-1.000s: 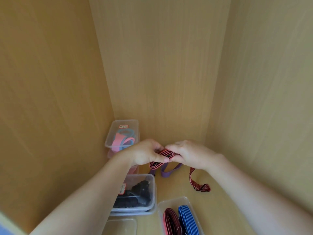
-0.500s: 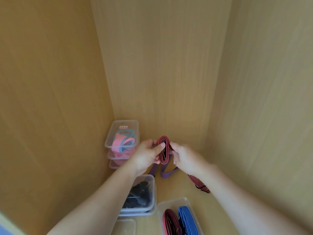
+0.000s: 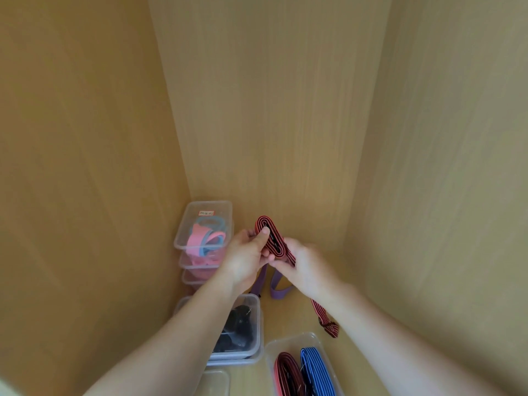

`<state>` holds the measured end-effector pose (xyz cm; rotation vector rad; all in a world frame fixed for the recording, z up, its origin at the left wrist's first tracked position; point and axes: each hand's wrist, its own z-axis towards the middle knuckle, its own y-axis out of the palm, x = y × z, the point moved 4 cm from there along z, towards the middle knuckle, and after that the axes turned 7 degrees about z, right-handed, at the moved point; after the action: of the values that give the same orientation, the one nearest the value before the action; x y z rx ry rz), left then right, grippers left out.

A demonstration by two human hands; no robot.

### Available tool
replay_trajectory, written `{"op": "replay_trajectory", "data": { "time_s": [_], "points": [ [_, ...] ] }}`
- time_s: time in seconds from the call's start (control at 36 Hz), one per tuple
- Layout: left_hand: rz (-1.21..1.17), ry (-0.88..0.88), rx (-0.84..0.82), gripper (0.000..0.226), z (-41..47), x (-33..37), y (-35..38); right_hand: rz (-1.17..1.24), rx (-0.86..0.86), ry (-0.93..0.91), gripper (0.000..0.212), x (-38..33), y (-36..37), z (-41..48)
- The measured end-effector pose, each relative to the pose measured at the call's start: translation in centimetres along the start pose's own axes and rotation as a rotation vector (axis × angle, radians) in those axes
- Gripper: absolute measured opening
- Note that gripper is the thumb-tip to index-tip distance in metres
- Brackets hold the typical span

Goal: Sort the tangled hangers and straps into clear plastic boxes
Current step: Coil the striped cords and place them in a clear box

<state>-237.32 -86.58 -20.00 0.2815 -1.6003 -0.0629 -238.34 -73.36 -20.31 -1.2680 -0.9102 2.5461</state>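
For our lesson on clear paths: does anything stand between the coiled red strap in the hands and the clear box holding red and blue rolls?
Nothing visible does. The left hand and right hand grip the red strap; a purple strap lies flat below them; the box shows no lid.

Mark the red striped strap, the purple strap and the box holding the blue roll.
red striped strap (image 3: 277, 242), head view, wound coil.
purple strap (image 3: 276, 287), head view, bottom loop.
box holding the blue roll (image 3: 285, 339), head view, far rim.

Wooden shelf (image 3: 300, 318) noted. Stack of clear boxes (image 3: 217, 207) set in back-left corner. Box of black items (image 3: 257, 327) placed along left edge. Box of rolled straps (image 3: 270, 352) placed at near edge. Purple strap (image 3: 279, 294) laid toward back.
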Motion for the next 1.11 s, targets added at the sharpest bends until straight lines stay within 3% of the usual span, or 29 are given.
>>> {"op": "replay_trajectory", "data": {
  "time_s": [0.11, 0.25, 0.33, 0.47, 0.58, 0.67, 0.83, 0.94, 1.03, 1.11],
  "points": [
    [0.060, -0.006, -0.011, 0.015, -0.1, 0.4, -0.2, -0.131, -0.037, -0.072, 0.024, 0.1, -0.5, 0.4],
    [0.490, 0.021, -0.067, 0.031, 0.5, 1.3, -2.2, -0.217, -0.241, -0.113, 0.023, 0.7, -1.7, 0.8],
    [0.417, 0.004, -0.132, 0.029, 0.5, 1.5, -2.3, -0.233, -0.241, -0.129, 0.024, 0.7, -2.2, 1.0],
    [0.298, -0.089, -0.099, 0.027, 0.4, 0.8, -2.3, -0.244, -0.242, -0.136, 0.022, 0.9, -2.3, 1.3],
    [0.973, 0.002, -0.109, 0.028, 0.4, 2.1, -3.0, -0.351, -0.342, -0.162, 0.022, 1.3, -2.5, 1.4],
    [1.139, -0.007, -0.241, 0.026, 0.6, 2.3, -2.9, -0.419, -0.408, -0.183, 0.021, 0.9, -2.5, 1.5],
    [1.178, -0.039, -0.460, 0.022, 0.6, 1.5, -2.1, -0.415, -0.480, -0.197, 0.027, 0.3, -2.3, 1.4],
    [0.938, -0.003, -0.411, 0.020, 0.8, 1.0, -2.0, -0.330, -0.389, -0.136, 0.033, 0.4, -2.7, 1.5],
    [0.752, -0.017, -0.354, 0.030, 0.9, 0.5, -1.8, -0.249, -0.283, -0.070, 0.042, 0.8, -2.8, 1.5],
    [0.636, -0.028, -0.305, 0.023, 0.8, -0.1, -1.4, -0.210, -0.212, 0.007, 0.048, 1.3, -2.7, 1.5]
  ]
}}
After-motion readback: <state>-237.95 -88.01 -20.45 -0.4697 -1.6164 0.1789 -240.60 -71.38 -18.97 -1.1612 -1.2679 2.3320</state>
